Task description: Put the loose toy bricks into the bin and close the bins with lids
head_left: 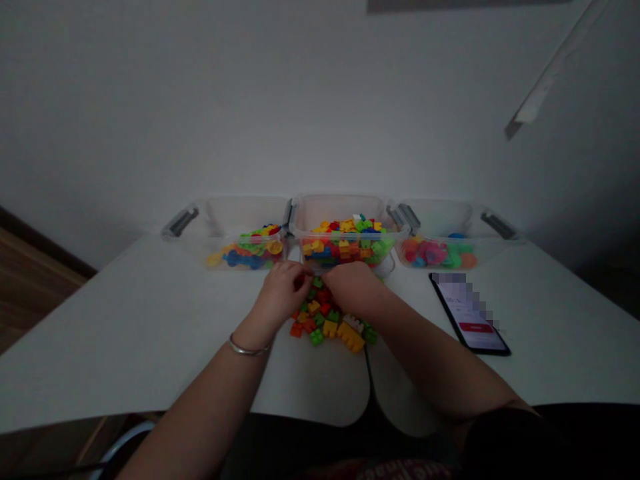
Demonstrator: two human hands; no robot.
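Observation:
A loose pile of toy building bricks (313,307) in orange, yellow, green and red lies on the white table, in front of the middle box. My left hand (283,291) is at the pile's far left edge, its fingers curled and the thumb close to the forefinger. Whatever it may hold is too dark to make out. Beside it, my right hand (351,285) bends over the far right part of the pile with fingers closed. Their tips are mostly hidden, so I cannot see what is in them. A larger yellow brick (351,337) rests at the pile's near edge.
Behind my hands stands a clear box (345,233) full of bricks. A left box (245,241) and a right box (437,241) hold other colourful plastic pieces. A phone (467,313) with a lit screen lies at the right. The wall (300,100) rises behind the boxes.

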